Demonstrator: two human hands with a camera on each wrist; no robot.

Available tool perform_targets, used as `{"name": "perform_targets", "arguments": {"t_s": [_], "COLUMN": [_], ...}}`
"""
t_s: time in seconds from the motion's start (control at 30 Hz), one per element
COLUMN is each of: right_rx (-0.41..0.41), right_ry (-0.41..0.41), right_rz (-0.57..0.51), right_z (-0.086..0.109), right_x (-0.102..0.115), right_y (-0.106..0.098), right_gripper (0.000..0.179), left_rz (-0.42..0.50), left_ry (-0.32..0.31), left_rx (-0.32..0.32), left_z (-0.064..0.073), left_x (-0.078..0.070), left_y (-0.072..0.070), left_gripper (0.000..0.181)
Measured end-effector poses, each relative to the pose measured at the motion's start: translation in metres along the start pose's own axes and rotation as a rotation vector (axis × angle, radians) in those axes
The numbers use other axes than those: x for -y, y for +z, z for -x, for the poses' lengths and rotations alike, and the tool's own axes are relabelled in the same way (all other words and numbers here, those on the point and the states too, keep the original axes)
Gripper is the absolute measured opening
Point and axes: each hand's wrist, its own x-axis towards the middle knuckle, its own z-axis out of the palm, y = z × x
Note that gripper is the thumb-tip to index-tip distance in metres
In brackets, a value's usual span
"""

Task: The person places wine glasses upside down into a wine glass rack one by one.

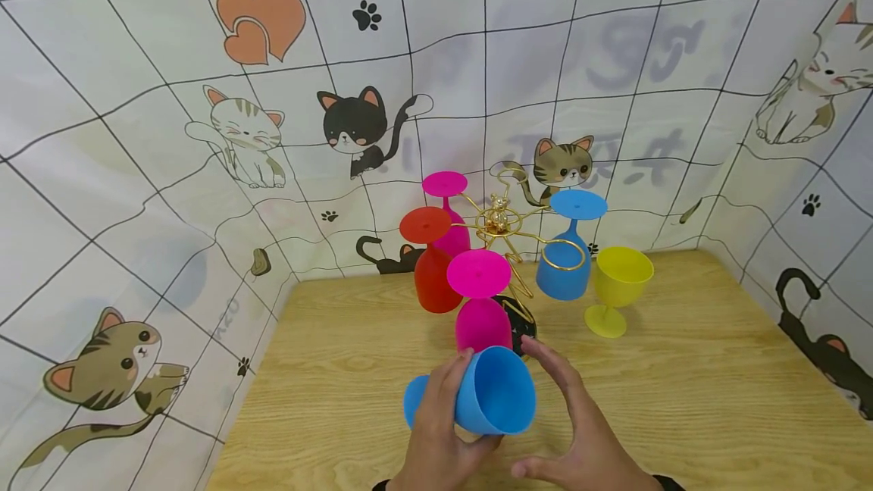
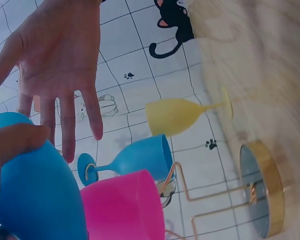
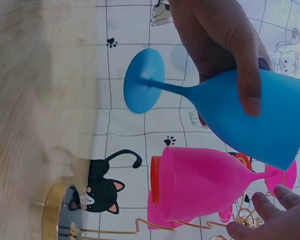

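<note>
My left hand (image 1: 443, 430) grips the bowl of a blue goblet (image 1: 496, 392), which lies tilted on its side, mouth to the right and foot to the left. Beside the mouth, my right hand (image 1: 580, 430) is spread with thumb and fingers apart, holding nothing. Just behind hangs a pink goblet (image 1: 483, 324), upside down on a gold wire rack (image 1: 501, 222). The rack also carries a red goblet (image 1: 436, 279), a second pink goblet (image 1: 446, 186) and another blue goblet (image 1: 564, 267), all foot up.
A yellow goblet (image 1: 622, 279) stands upright on the wooden table (image 1: 327, 385), right of the rack. The rack's round base (image 1: 516, 324) is partly hidden by the front pink goblet. A cat-printed cloth (image 1: 477, 82) hangs behind and at both sides.
</note>
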Motion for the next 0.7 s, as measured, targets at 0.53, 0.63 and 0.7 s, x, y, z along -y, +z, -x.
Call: {"name": "perform_targets", "arguments": {"t_s": [0.53,0.63,0.7], "right_rx": [-0.015,-0.015,-0.017], "right_ry": [-0.224,-0.252,-0.270], "right_rz": [0.104,0.165,0.216], "right_z": [-0.0051,-0.0052,-0.0049], "right_x": [-0.0024,-0.0028,-0.0029], "right_y": [-0.0091,-0.0094,-0.0099], "right_gripper": [0.126,0.125,0.124], "left_rz": [-0.372,-0.388,-0.396], "left_ry": [0.340,0.389,0.393], "left_rx": [-0.008,-0.014,0.000], "left_z": [-0.0040,-0.0051,-0.0049], "left_x": [0.0044,0.0042,0.0030], "left_y": [0.0016,0.0037,0.0043], "left_gripper": [0.101,0.101,0.102]}}
